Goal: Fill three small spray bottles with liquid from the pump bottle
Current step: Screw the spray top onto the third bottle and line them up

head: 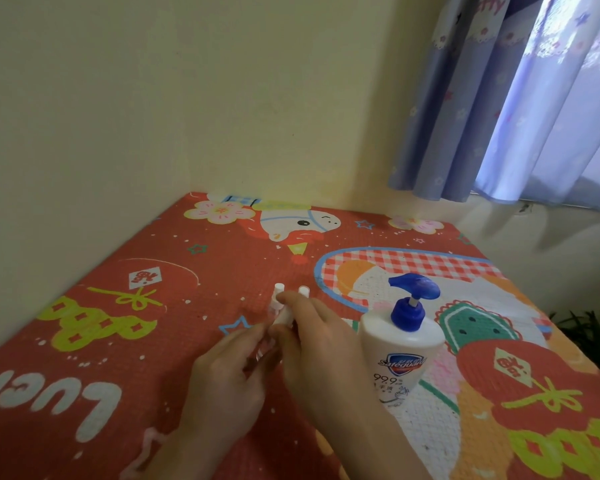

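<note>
A white pump bottle (400, 355) with a blue pump head stands on the table at the right of my hands. My left hand (222, 382) holds the clear body of a small spray bottle (270, 344), tilted. My right hand (323, 348) pinches that bottle's white cap end (284, 315). Two other small spray bottles stand upright just behind my fingers, one with its white cap at the left (279, 289) and one at the right (303, 291); my hands hide their lower parts.
The table wears a red cartoon-print cloth (118, 323) and sits in a corner against a cream wall (153, 98). A blue patterned curtain (499, 98) hangs at the back right. Green plant leaves (589, 330) show past the table's right edge.
</note>
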The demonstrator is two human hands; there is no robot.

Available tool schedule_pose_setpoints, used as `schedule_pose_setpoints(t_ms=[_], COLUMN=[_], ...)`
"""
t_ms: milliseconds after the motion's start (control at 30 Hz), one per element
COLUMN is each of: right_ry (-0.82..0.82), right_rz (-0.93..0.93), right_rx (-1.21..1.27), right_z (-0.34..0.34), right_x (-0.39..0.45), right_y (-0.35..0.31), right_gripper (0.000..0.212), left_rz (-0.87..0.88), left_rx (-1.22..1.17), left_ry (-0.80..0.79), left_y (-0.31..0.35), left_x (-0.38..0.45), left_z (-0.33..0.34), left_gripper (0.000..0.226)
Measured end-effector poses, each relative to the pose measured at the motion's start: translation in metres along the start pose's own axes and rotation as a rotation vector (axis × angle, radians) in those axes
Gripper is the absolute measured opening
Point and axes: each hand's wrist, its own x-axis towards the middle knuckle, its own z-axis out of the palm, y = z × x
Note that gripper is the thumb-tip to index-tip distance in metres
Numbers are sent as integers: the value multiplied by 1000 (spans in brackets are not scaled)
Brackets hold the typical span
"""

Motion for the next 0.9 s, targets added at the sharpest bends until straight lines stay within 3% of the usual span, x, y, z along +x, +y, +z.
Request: schedule_pose_setpoints(t_ms=[300, 467, 600, 900], right_ry=[-104, -59, -17, -32], right_rz=[1, -9, -29, 50], right_rx=[81, 77, 64, 111], right_z=[-4, 0, 3, 13], right_x=[0, 0, -1, -6], right_y=[6, 4, 5, 8], right_gripper=[49, 50, 48, 52], left_rz=[-67, -54, -25, -156], left_rx=[-33, 29, 65, -37], left_ry=[-17, 9, 74, -9], left_y=[5, 8, 9, 0], left_x=[2, 0, 1, 10], left_z=[-6, -4, -1, -3], left_gripper=[51, 57, 54, 30])
